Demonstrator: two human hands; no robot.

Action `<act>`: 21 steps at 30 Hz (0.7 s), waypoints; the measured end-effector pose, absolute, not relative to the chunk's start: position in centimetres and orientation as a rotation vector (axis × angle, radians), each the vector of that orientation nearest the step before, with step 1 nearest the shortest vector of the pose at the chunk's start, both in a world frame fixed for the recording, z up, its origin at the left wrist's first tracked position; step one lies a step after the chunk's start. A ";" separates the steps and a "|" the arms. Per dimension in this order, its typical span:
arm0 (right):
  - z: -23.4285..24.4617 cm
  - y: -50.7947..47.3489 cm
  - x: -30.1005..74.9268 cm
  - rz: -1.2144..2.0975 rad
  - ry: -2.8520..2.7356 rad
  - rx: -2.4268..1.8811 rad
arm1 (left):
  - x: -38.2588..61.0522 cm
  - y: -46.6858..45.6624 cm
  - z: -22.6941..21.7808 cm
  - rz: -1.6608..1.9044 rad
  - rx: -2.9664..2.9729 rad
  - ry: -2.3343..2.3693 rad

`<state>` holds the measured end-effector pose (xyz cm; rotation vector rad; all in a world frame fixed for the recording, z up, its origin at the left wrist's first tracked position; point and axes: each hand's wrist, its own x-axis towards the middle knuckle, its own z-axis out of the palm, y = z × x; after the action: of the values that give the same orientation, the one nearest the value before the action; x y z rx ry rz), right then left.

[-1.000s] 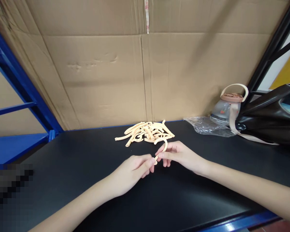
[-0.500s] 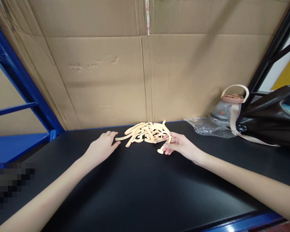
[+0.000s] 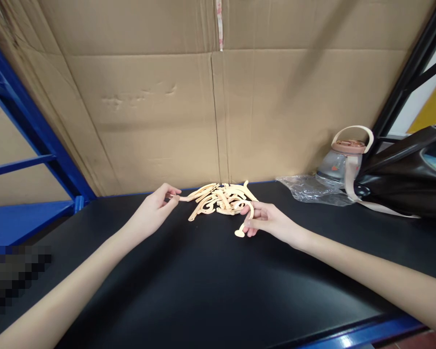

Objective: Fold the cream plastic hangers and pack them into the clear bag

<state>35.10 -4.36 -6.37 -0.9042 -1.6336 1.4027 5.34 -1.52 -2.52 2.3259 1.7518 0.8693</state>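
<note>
A pile of cream, curved plastic pieces [image 3: 223, 199] lies on the black tabletop [image 3: 203, 281] by the cardboard. Some are long strips with a small hole at the end; others bend like hooks. Fingers and thumb of my right hand [image 3: 272, 222] pinch a cream plastic hook [image 3: 252, 211] with a flat round foot, held at the pile's near right edge. At the left edge, my left hand [image 3: 153, 209] is closed on the end of a long cream plastic strip [image 3: 185, 198]. The strip's far end reaches into the pile, where other pieces overlap.
A cardboard wall [image 3: 148, 116] stands behind the table. To the right are a clear plastic bag [image 3: 312, 190], a strapped water bottle [image 3: 336, 166] and a black bag [image 3: 403, 179]. A blue metal frame [image 3: 47, 131] rises at the left.
My left hand has closed its fingers on the strip, which is now lifted a little at its left end. My right hand has moved slightly nearer, still holding the hook.
</note>
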 end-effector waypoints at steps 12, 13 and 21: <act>-6.5 -4.5 35.3 1.401 -1.727 -0.881 | 9.2 -5.3 -0.7 1.416 1.851 1.207; -6.5 -4.6 35.2 1.412 -1.722 -0.876 | 9.4 -5.5 -0.7 1.397 1.840 1.198; -5.9 -5.2 34.9 1.615 -1.442 -0.914 | 10.8 -5.9 -2.9 1.111 1.929 1.097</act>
<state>34.86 -5.16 -5.94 -0.9140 -1.4419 1.6150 10.75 -5.91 -2.88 1.9290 1.0972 1.1114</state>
